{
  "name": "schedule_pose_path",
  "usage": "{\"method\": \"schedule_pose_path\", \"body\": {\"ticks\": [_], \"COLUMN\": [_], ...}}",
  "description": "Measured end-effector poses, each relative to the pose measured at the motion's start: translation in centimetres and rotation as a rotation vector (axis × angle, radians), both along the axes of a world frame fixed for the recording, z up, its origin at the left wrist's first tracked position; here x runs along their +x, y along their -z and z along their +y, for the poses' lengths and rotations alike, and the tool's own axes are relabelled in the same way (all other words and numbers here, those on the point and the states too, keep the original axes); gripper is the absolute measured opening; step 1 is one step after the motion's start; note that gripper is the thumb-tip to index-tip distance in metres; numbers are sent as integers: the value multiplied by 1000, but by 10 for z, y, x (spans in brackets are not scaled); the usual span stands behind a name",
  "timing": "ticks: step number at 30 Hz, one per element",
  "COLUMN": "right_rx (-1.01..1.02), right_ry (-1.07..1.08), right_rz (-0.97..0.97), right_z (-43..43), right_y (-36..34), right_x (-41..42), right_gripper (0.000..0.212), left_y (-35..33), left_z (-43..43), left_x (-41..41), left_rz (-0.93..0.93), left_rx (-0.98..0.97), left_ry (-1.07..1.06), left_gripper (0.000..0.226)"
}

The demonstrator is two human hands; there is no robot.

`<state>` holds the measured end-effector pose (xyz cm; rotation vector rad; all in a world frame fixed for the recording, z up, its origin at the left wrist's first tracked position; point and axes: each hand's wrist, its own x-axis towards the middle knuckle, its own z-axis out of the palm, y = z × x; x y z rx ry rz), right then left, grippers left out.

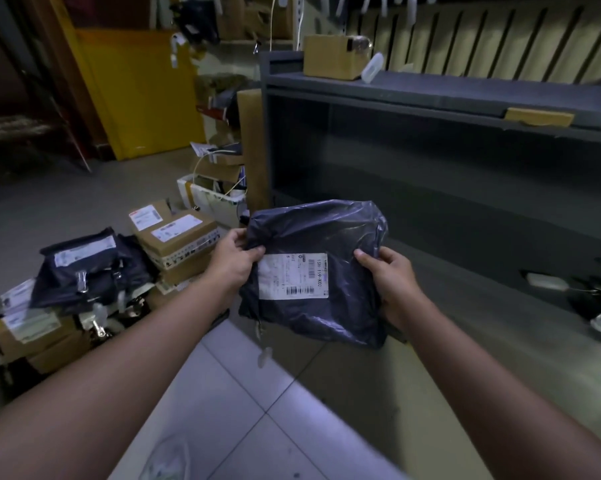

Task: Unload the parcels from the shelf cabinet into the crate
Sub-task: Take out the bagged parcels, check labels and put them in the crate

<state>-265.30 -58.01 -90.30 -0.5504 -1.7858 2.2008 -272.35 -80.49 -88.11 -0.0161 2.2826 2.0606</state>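
Note:
A dark plastic mailer parcel (pixel 326 237) with a white shipping label facing me hangs in the air in front of the grey shelf cabinet (pixel 430 109). My left hand (pixel 233 259) grips its left edge, thumb on the front. My right hand (pixel 391 282) grips its right edge the same way. To the left, a heap of dark mailers (pixel 84 268) and brown cardboard boxes (pixel 178 240) is piled together on the floor; the crate under them is hidden. A small brown box (pixel 332 57) stands on the cabinet's top.
The cabinet's wide lower shelf runs off to the right, with a few small items (pixel 548 282) near its right end. A tall cardboard piece (pixel 254 147) leans at the cabinet's left side. More boxes and a white bin (pixel 209 195) sit behind the heap. A yellow panel (pixel 136 91) stands at the back left.

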Motion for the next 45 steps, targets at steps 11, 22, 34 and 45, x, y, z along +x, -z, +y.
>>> {"method": "schedule_pose_path", "body": {"ticks": [11, 22, 34, 45], "right_rx": [102, 459, 1347, 1850], "right_ry": [-45, -233, -4, 112], "right_rz": [18, 100, 308, 556], "right_z": [-13, -20, -7, 10], "right_y": [8, -8, -10, 23], "right_x": [3, 5, 5, 10], "right_gripper": [7, 12, 54, 83], "left_y": [39, 21, 17, 6], "left_z": [-12, -1, 5, -14], "left_x": [-1, 8, 0, -14], "left_rz": [-79, 195, 97, -111], "left_rx": [-49, -488, -130, 99], "left_ry": [-48, 433, 221, 48], "left_gripper": [52, 47, 29, 34]}}
